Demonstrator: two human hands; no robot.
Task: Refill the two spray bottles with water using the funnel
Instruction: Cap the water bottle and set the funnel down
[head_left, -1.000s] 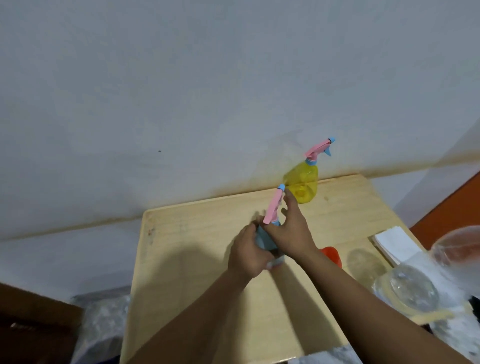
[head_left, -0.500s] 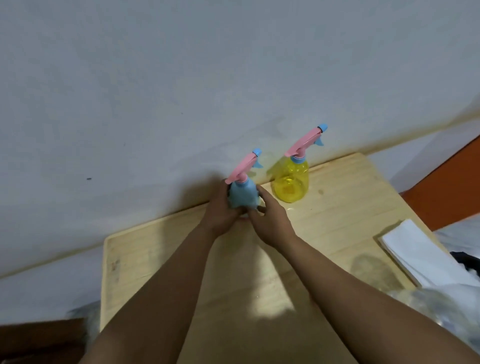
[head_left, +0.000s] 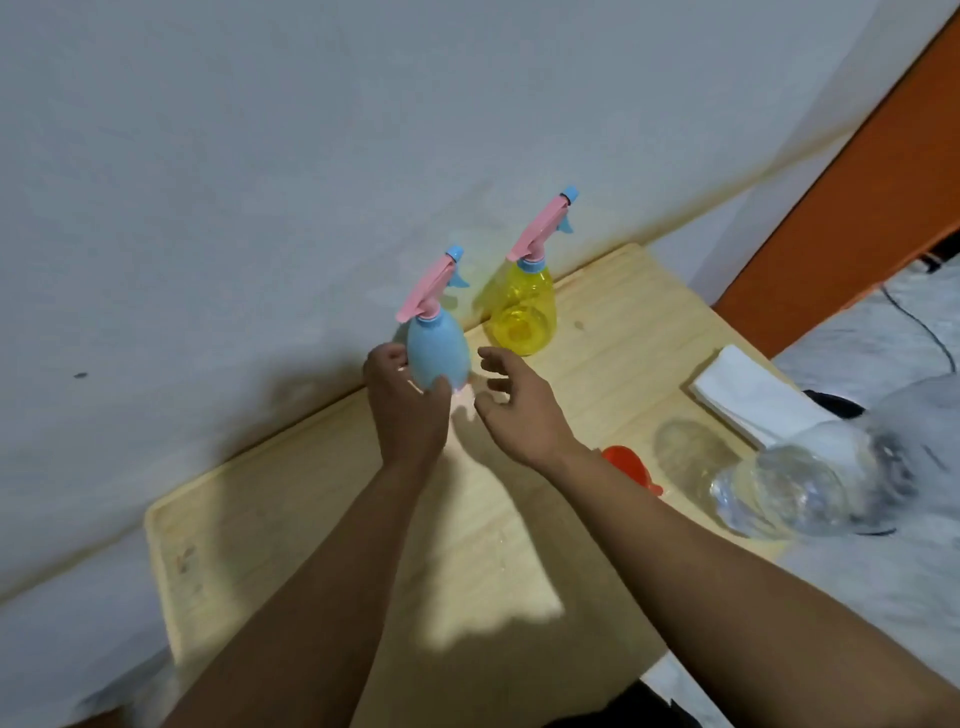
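A blue spray bottle (head_left: 437, 349) with a pink trigger head stands at the far edge of the wooden table (head_left: 322, 519), close to the wall. My left hand (head_left: 402, 395) holds its lower body, thumb and fingers curved round it. My right hand (head_left: 511, 402) hovers just right of the bottle, fingers loosely spread and apart from it. A yellow spray bottle (head_left: 522, 306) with the same pink head stands upright to the right. A red funnel (head_left: 631, 465) lies on the table behind my right forearm, partly hidden.
A clear plastic water bottle (head_left: 779, 493) lies blurred at the table's right edge. A stack of white tissues (head_left: 748, 397) sits beyond it. The white wall runs along the table's far side; an orange panel (head_left: 857, 208) stands at the right.
My right hand has come off the blue bottle and drawn back to the right. The bottle now stands at the table's far edge, still in my left hand. The camera swung to show the funnel and water bottle.
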